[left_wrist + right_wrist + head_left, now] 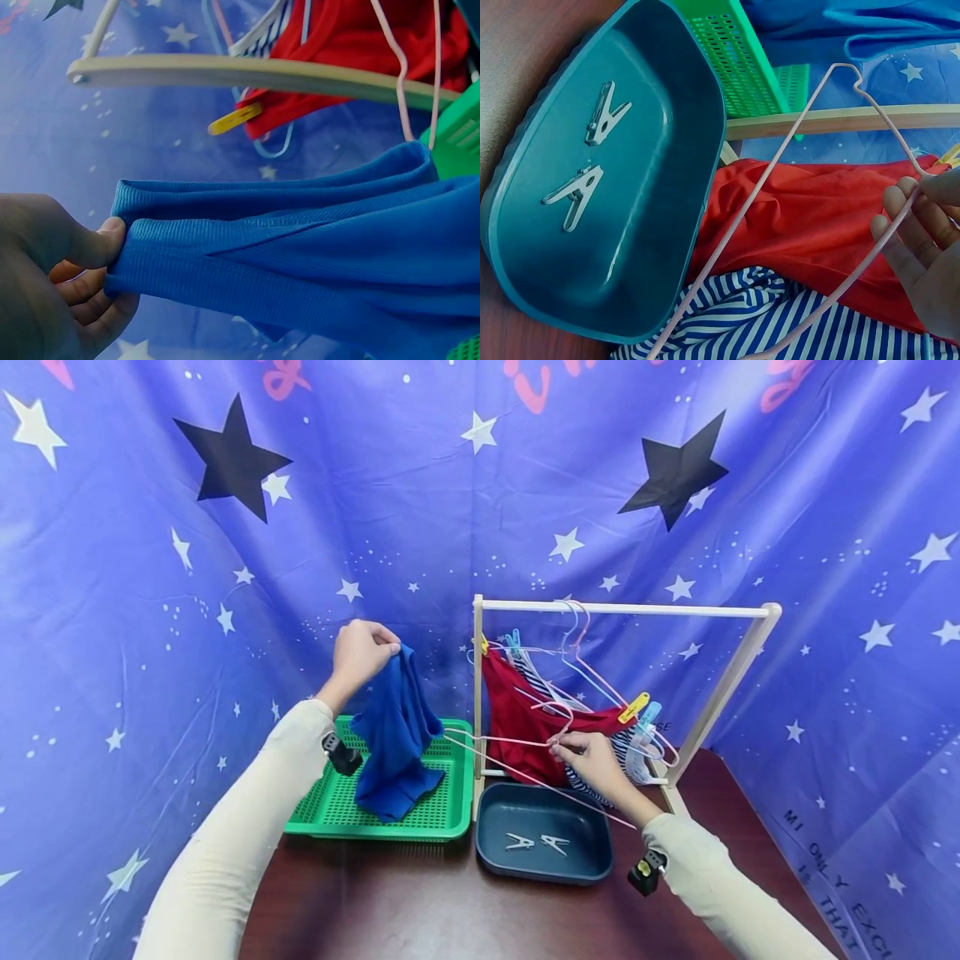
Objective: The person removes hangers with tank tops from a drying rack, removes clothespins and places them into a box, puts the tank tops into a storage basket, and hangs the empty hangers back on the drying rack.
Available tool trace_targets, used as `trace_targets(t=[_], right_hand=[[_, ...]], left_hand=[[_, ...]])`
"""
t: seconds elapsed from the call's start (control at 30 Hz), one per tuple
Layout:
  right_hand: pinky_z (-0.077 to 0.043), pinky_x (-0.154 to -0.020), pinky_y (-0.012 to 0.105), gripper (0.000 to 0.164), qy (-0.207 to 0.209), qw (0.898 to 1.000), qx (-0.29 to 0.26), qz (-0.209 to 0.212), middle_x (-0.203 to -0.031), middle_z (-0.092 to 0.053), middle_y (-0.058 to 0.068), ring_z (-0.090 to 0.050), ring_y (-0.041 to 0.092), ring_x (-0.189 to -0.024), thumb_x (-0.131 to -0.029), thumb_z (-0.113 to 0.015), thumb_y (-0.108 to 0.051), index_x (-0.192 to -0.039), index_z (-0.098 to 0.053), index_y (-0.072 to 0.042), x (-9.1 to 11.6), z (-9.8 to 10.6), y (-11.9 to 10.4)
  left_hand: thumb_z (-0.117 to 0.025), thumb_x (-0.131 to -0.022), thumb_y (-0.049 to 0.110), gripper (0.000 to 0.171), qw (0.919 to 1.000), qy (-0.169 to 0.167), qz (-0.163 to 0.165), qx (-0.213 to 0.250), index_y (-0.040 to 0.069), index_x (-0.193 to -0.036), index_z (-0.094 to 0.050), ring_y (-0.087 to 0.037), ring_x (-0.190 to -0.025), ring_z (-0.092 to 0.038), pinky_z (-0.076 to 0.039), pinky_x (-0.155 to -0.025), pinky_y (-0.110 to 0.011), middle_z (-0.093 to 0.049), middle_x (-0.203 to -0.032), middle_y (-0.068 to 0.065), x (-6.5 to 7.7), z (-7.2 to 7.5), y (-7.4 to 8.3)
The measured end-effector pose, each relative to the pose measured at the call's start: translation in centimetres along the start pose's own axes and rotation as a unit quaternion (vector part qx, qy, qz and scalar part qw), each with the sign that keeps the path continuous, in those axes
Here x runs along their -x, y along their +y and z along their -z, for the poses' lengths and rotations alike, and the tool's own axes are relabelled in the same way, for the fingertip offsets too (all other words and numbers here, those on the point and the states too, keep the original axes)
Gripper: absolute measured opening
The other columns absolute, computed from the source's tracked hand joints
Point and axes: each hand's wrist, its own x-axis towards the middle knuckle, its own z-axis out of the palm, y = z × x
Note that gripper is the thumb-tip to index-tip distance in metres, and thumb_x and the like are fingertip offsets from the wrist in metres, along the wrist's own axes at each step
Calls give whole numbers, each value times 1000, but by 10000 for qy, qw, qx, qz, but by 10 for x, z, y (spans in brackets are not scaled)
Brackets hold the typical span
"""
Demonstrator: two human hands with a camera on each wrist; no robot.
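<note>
My left hand [363, 652] pinches the top corner of a blue garment [399, 735] between thumb and fingers. The cloth hangs over the green basket [459, 827]. In the left wrist view its ribbed edge [172, 259] lies in a long fold beside the thumb. A pink clothes hanger [517, 742] is in my right hand [597, 767], held near the base of its hook. The hanger's left end meets the garment's right edge; in the left wrist view that end [409, 124] reaches the far end of the fold. Whether it sits inside is hard to tell.
On a wooden rack [630, 608], red underwear [517, 710] and striped cloth [622, 747] hang from hangers with yellow clothespins [634, 707] and blue ones [651, 714]. A dark blue tray [543, 870] in front holds two pale clothespins [553, 843]. A starry curtain [405, 485] stands behind the table [390, 910].
</note>
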Motion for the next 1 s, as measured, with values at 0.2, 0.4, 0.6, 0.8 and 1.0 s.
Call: trace_targets(t=[0.2,0.4,0.6,0.8,1.0], right_hand=[[-54,-70,11,10,-15,10000,76,51,-96,-78,17,-71,3,-78,-92,-70,2,-94,-79,3,0,-1,4],[-54,-69,11,9,25,9999,11,101,-96,-77,20,-70,2,-77,-91,-70,4,-95,-78,7,0,0,6],[-53,-71,11,10,-45,10000,9,13,-98,-77,19,-69,0,-78,-92,-70,2,-97,-78,6,2,-1,7],[-55,-69,13,10,-54,10000,-16,54,-97,-77,19,-70,3,-78,-92,-69,4,-95,-79,4,3,-1,7],[-54,-70,11,10,-14,10000,72,-5,-99,-77,19,-69,1,-78,-92,-69,4,-95,-79,4,3,-1,6]], left_hand=[[-73,-92,16,14,9985,-541,-35,-96,5,-95,-81,-31,-91,-73,-56,-86,-45,-79,-93,-14,8,-21,-3],[-74,-91,15,13,9928,-1142,71,-350,5,-94,-81,-33,-96,-72,-56,-91,-47,-79,-98,-13,13,-37,-14],[-72,-92,14,13,9785,-1945,308,-615,5,-93,-81,-32,-96,-73,-57,-89,-46,-79,-98,-12,19,-48,-29],[-70,-93,14,14,9704,-2130,743,-858,7,-88,-81,-29,-92,-73,-59,-85,-43,-79,-97,-10,24,-50,-51],[-70,-92,14,15,9699,-2114,1030,-631,5,-91,-81,-31,-93,-72,-58,-86,-44,-79,-102,-13,27,-54,-68]])
